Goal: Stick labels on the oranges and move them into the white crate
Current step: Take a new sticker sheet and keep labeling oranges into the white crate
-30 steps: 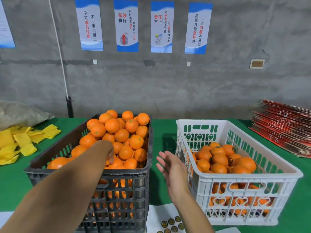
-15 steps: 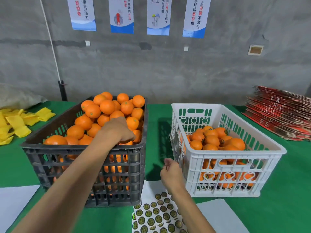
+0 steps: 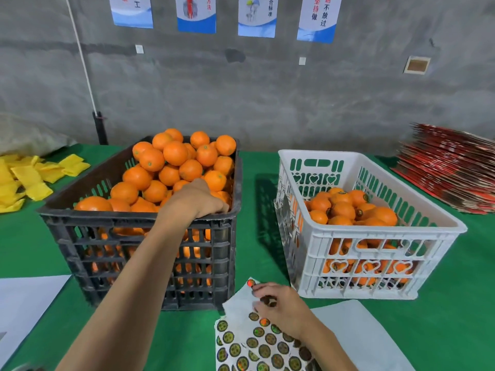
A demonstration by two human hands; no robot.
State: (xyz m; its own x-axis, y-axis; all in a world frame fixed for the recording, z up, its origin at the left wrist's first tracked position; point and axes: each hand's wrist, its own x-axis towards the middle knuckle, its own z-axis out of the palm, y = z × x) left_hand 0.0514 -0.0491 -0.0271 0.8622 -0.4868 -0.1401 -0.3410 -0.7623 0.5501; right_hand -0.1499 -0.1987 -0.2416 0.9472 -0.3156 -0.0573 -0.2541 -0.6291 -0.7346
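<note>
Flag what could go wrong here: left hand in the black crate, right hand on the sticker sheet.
1. The oranges are heaped above the black crate rim; the left hand pulling one from the near corner could set others rolling onto the table.
2. The sticker sheet lies loose with a lifted corner, and the right hand works it alone, so the sheet may lift with the sticker or the sticker may fold.

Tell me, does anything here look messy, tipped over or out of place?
Little stands out. The label sheet is curled up at its far corner, beside the right hand picking at it. The black crate is heaped above its rim at the back, though no orange lies outside it. The white crate sits upright.
</note>
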